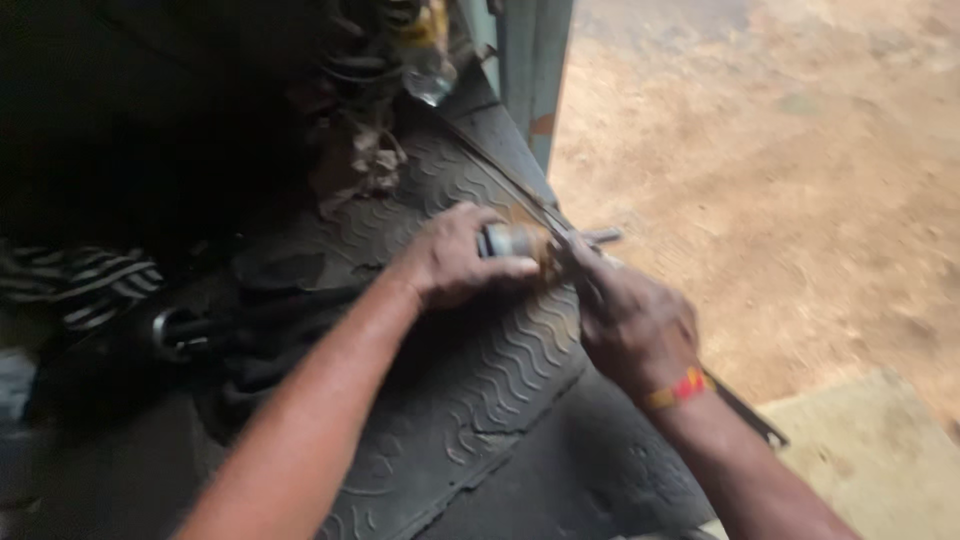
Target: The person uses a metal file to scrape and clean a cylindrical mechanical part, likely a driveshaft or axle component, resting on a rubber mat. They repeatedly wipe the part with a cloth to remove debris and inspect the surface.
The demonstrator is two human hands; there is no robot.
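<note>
Obs.: your left hand (452,262) is closed around a short grey metal cylinder (508,241), fingers wrapped over its near end. Your right hand (632,322) grips the other side of the same piece, closed tight; a thin metal rod (603,236) juts out beyond its fingers. The picture is blurred here, so whether rod and cylinder are one part cannot be told. The cylinder sits between both hands, just above the edge of a black rubber mat (470,400).

Containers: a clear plastic bottle (428,60) with a yellow label stands at the top, beside a grey-blue metal post (532,70). Its contents cannot be told.

Materials: the mat is moulded rubber with a wavy raised tread, dusty, its border turned up along the right. A striped black-and-white cloth (85,282) lies bunched at the far left, near a round metal ring (172,335). Outside the edge, bare reddish-brown dirt ground (800,180), rough and dry. A red and yellow thread band (675,390) circles your right wrist.
</note>
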